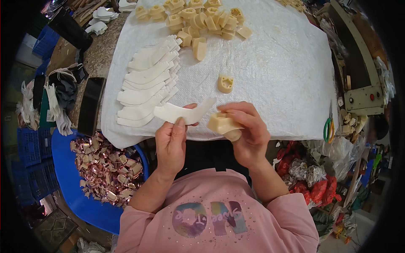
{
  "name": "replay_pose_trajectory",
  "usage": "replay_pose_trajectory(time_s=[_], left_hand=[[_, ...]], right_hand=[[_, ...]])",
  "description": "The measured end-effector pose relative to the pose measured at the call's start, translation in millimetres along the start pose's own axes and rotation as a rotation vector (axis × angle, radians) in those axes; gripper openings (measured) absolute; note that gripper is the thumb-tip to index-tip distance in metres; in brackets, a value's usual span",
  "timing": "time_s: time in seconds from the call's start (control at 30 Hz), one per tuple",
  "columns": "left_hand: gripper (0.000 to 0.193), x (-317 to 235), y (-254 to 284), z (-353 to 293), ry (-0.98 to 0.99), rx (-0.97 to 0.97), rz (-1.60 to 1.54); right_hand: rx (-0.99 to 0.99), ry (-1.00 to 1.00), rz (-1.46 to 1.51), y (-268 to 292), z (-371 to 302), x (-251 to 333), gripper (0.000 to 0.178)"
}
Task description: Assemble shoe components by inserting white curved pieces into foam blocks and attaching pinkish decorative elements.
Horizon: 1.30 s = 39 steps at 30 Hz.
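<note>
My left hand pinches a curved white strip between thumb and fingers, just above the table's near edge. Close to the strip's right end, my right hand grips a cream-coloured hollow block, apparently a shoe heel. Beyond it, a single similar cream block stands alone on the white woven sheet. Overlapping rows of curved white strips lie to the left of my hands. A heap of cream blocks sits at the far side.
At the lower left a blue tub holds many shiny pinkish pieces. A black phone-like slab lies by the sheet's left edge. Scissors with green and orange handles rest at the right edge, near a greenish metal machine frame.
</note>
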State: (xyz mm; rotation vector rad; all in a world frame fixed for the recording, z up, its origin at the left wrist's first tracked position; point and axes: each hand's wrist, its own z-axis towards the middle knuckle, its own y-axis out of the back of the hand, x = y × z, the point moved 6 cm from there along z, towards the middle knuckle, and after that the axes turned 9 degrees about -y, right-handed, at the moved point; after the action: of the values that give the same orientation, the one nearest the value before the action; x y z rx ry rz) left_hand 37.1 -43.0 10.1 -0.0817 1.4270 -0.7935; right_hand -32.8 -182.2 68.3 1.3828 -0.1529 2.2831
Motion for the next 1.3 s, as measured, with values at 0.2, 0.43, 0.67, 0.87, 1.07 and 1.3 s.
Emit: replay_pose_trajectory(time_s=[0.2,0.43,0.67,0.87,1.07,1.3], left_hand=[[0.036,-12.6,-18.4,-6.1,0.033,0.066,-0.046],[0.035,-12.3,-21.3,-12.7,0.104,0.078,-0.027],[0.034,-11.1,-11.7,-19.1,0.031,0.061,0.333],[0.03,-28.0,-16.1,-7.3,-0.28,0.182,0.56],[0.024,-49.3,-9.8,2.0,-0.195,0.075,0.762],[0.014,-37.0,-14.4,-6.6,-0.307,0.147,0.89]], right_hand=[[-0.049,0.205,-0.076,-16.0,-4.1,0.8,0.045],[-0.058,0.248,-0.134,-17.5,-9.3,0.9,0.053],[-0.088,0.304,-0.306,-22.1,-11.1,-0.9,0.056],[-0.101,0.275,-0.393,-21.4,-7.0,-6.1,0.047],[0.013,0.256,-0.703,-24.6,0.8,15.3,0.027],[0.244,0.011,-0.821,-30.4,0.8,9.3,0.02]])
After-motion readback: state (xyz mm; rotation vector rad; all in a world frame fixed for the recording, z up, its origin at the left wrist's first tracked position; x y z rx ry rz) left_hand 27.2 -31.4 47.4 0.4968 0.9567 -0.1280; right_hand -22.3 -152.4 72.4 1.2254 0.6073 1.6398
